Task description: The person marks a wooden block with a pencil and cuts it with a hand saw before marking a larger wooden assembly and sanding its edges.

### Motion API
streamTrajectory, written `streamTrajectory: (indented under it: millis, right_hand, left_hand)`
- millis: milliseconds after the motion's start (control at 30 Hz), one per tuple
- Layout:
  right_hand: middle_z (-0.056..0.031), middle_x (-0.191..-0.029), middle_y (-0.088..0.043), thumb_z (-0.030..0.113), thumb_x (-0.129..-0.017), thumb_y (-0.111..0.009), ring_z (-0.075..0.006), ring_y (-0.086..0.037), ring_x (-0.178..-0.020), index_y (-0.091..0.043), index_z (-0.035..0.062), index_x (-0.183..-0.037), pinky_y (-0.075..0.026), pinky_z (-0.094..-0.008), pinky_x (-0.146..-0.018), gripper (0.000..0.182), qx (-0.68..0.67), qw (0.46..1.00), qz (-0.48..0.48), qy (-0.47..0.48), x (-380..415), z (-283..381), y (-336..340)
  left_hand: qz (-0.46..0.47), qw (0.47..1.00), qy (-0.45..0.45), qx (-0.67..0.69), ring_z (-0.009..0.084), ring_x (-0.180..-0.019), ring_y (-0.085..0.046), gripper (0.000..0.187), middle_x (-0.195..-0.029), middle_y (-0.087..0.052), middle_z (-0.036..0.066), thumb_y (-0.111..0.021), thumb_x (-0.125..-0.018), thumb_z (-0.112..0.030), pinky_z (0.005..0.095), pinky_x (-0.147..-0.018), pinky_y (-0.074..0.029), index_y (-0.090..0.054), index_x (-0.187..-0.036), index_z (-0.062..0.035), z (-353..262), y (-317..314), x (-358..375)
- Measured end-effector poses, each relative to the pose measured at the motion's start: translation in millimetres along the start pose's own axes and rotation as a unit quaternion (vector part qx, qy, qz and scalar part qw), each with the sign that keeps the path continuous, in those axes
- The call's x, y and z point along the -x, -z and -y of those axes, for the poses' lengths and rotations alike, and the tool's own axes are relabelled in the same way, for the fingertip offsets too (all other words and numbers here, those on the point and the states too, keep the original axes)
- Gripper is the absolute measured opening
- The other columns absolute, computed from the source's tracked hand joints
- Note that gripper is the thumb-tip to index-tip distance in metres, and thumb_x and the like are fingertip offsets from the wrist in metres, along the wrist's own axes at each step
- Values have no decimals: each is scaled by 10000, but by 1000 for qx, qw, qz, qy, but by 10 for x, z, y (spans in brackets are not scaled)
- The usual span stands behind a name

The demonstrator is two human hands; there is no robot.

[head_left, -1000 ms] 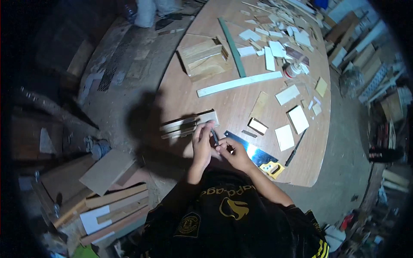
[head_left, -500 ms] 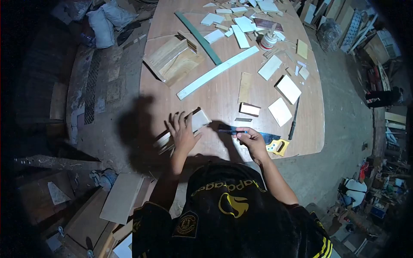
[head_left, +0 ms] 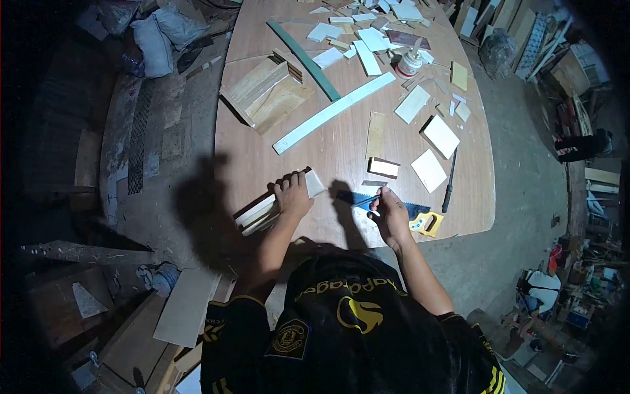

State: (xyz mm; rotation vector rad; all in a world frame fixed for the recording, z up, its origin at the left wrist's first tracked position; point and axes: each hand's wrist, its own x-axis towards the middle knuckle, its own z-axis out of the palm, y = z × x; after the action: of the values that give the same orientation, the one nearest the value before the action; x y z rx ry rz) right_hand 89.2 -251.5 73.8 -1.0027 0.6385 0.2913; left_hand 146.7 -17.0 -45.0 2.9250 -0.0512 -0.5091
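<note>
My left hand [head_left: 293,197] lies over a small pale wooden box-like piece [head_left: 314,183] at the near table edge, fingers bent over its dark far edge. My right hand [head_left: 392,213] pinches a thin dark pen-like stick [head_left: 369,201], tilted above a handsaw. The handsaw [head_left: 428,224] has a yellow handle and a blue blade, partly hidden behind my hand. A flat metal blade [head_left: 374,183] lies just beyond it. Farther back rests a small dark-edged wood block [head_left: 383,167].
On the table [head_left: 328,154] are a long pale strip [head_left: 335,113], a green strip [head_left: 305,60], an open wooden box [head_left: 266,92], a white jar [head_left: 409,64], a black-handled rod [head_left: 449,190] and several wood offcuts. Planks lean at lower left.
My left hand has gone from spread fingers to bent over the wooden piece's far edge. My right hand has turned more upright, tilting the pen-like stick.
</note>
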Motion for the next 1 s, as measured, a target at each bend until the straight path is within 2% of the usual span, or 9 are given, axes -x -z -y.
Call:
streamTrajectory:
  millis: [67,200,333,467,600,733,867,933,1000]
  right_hand:
    - [24,-701,-498,307,-977,-587,-103,-497,-707,-532,146,-896,-427,-307,-679,189,-52,998,-29,-1,26,-3,-46]
    - [34,-691,-462,278,-960,-608,-103,-479,-693,-510,155,-873,-421,-306,-683,180,-81,997,-8,-4,18,44,-73]
    - [23,-709,-501,226,-966,-592,-115,-491,-667,-581,81,-1005,-434,-297,-659,150,-165,984,50,-35,22,155,-157]
    - [-49,-824,-621,273,-988,-562,-140,-552,-728,-592,28,-1073,-459,-300,-711,261,-71,992,107,-20,-5,162,-236]
    - [-99,-965,-678,339,-1012,-512,-143,-605,-826,-575,55,-1035,-466,-301,-721,292,-10,980,193,51,-145,122,-301]
    - [-61,-1067,-673,226,-984,-588,-91,-563,-835,-506,113,-978,-444,-253,-688,140,251,944,163,136,-409,-32,-366]
    - [-2,-906,-593,246,-931,-678,-100,-552,-793,-464,130,-965,-455,-273,-645,246,300,925,203,114,-636,-352,-324]
    - [-30,-1133,-602,319,-958,-626,-148,-600,-938,-460,160,-991,-503,-315,-745,232,275,942,150,-119,-551,-338,-413]
    - [-42,-1106,-586,368,-936,-649,-167,-609,-920,-471,149,-1035,-541,-323,-683,299,229,948,153,-161,-546,-375,-440]
  left_hand:
    - [23,999,-38,26,315,-1248,-468,898,-1296,-511,110,-819,-658,-328,608,-1069,-224,-383,-1407,-94,31,88,70]
    - [5,993,-105,60,298,-1243,-477,904,-1316,-505,122,-824,-641,-319,588,-1066,-223,-392,-1403,-97,147,207,252]
    - [-32,976,-168,135,301,-1261,-466,898,-1363,-483,135,-822,-636,-298,552,-1084,-214,-394,-1400,-98,297,397,417]
    - [-31,940,-229,252,310,-1294,-427,879,-1391,-470,141,-822,-635,-268,515,-1104,-187,-409,-1394,-101,395,515,552]
    - [-51,936,-266,225,308,-1318,-384,883,-1379,-485,118,-822,-628,-239,498,-1112,-193,-418,-1406,-137,354,660,707]
    - [-22,939,-260,225,305,-1348,-330,850,-1381,-476,102,-819,-645,-243,544,-1146,-120,-428,-1394,-155,311,712,809]
    - [9,940,-260,219,327,-1348,-319,810,-1383,-471,96,-810,-665,-241,585,-1155,-62,-438,-1379,-151,289,736,829]
    - [5,940,-259,223,335,-1337,-323,813,-1380,-481,90,-816,-655,-217,562,-1150,-80,-443,-1375,-160,268,811,857]
    - [1,939,-257,230,343,-1325,-328,818,-1376,-490,84,-823,-645,-193,539,-1144,-98,-448,-1372,-169,248,818,867]
